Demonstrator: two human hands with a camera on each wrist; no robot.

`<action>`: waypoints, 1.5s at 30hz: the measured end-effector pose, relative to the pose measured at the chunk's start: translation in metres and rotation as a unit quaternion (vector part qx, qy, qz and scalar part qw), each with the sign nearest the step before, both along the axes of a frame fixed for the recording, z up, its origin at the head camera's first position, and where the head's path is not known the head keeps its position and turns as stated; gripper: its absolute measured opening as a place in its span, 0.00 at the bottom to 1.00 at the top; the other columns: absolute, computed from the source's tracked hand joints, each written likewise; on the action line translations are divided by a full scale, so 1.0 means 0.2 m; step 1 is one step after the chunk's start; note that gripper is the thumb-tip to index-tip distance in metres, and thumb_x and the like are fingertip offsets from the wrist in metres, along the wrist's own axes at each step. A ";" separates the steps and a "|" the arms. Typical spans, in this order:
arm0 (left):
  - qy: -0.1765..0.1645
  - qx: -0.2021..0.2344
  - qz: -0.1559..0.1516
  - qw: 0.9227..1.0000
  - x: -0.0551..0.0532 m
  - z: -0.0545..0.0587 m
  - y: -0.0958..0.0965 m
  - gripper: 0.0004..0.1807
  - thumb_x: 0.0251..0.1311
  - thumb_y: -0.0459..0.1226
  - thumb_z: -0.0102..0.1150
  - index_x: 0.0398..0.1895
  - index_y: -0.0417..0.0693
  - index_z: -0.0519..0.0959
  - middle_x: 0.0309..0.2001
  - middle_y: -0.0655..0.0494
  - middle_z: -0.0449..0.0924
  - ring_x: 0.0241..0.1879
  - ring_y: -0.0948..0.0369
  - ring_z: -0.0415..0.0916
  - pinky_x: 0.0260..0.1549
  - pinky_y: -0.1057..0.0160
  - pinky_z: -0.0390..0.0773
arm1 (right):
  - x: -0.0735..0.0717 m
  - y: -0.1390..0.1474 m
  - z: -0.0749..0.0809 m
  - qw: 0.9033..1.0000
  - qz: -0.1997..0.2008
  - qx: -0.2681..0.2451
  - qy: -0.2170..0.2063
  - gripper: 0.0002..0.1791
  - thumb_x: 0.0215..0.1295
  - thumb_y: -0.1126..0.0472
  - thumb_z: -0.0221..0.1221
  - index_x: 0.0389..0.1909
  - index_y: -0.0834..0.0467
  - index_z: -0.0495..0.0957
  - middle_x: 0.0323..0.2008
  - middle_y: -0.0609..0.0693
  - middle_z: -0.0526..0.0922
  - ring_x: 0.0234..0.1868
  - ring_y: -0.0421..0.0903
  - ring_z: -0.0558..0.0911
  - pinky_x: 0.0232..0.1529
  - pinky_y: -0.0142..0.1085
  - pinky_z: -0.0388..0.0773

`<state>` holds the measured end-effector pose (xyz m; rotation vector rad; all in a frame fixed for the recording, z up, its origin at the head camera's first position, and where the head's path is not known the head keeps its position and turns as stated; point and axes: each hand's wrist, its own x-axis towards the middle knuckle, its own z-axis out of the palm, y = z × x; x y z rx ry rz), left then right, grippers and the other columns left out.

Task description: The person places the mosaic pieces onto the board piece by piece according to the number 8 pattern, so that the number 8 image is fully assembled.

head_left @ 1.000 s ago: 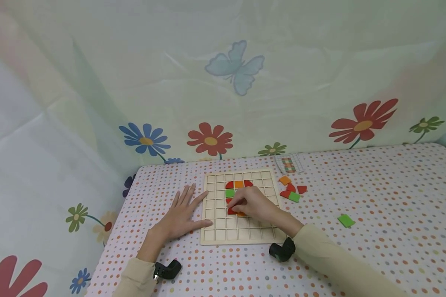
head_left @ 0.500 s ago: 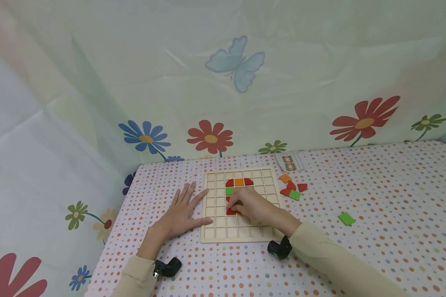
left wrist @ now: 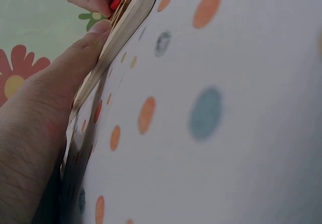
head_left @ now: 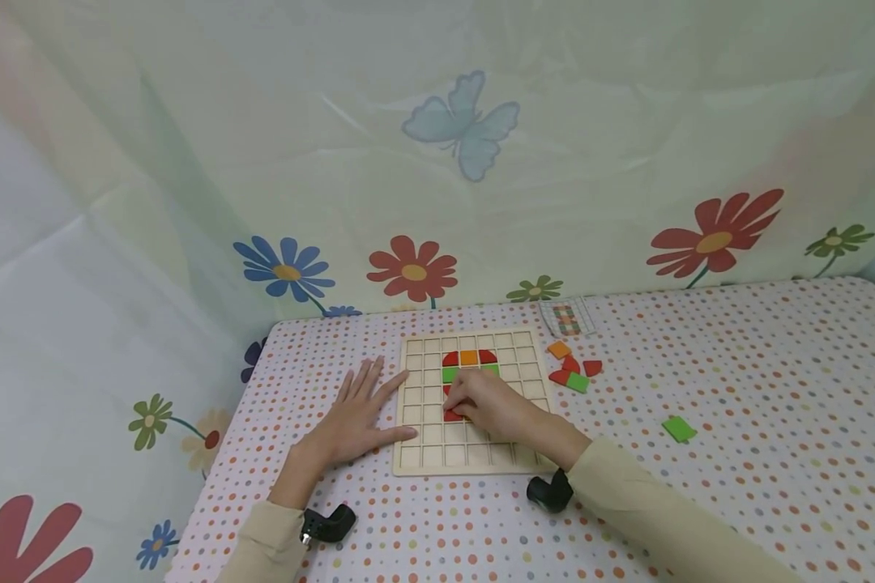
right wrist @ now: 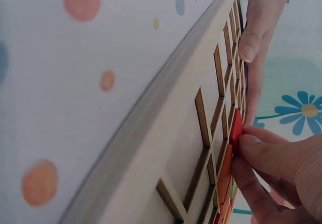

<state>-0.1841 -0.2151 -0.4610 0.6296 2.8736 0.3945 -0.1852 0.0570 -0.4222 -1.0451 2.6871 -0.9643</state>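
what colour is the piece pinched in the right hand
The piece in the right hand is red; it shows best in the right wrist view.

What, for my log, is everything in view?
Backdrop: one, pale flowered, at back
Tablecloth: one, dotted white, in front
Grid board: one, pale wood, on tablecloth
Board tiles: several, red, orange, green, mid-board, some hidden
Held tile: one, red, mid-board
Loose tiles: three red, one orange, at least two green, right of board
Patterned sheet: one, whitish, beyond loose tiles
Wrist devices: two, black, lower foreground
Sleeves: two, beige, lower foreground
Left hand: one, at board's left edge
Right hand: one, pinching held tile
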 end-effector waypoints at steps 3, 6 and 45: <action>-0.001 0.000 0.000 1.000 0.00 0.00 0.00 0.54 0.63 0.73 0.52 0.86 0.65 0.48 0.86 0.47 0.31 0.84 0.49 0.24 0.80 0.42 0.31 | 0.01 0.00 -0.01 1.000 -0.001 -0.002 0.014 0.06 0.64 0.74 0.68 0.37 0.63 0.91 0.36 0.47 0.82 0.42 0.45 0.82 0.48 0.37 0.84; 0.001 0.001 0.001 1.000 0.00 0.00 0.01 0.54 0.63 0.73 0.52 0.86 0.66 0.48 0.86 0.47 0.31 0.84 0.49 0.24 0.80 0.42 0.31 | 0.01 0.00 -0.01 0.999 -0.001 -0.010 0.030 0.06 0.63 0.74 0.69 0.36 0.63 0.91 0.35 0.47 0.83 0.42 0.45 0.82 0.48 0.37 0.84; 0.003 0.009 -0.004 1.000 0.00 0.00 0.00 0.53 0.63 0.72 0.54 0.86 0.63 0.51 0.86 0.45 0.33 0.84 0.47 0.25 0.80 0.39 0.32 | -0.09 0.84 0.03 0.958 -0.282 0.016 -0.057 0.18 0.64 0.61 0.72 0.47 0.71 0.85 0.42 0.65 0.86 0.42 0.59 0.83 0.38 0.46 0.82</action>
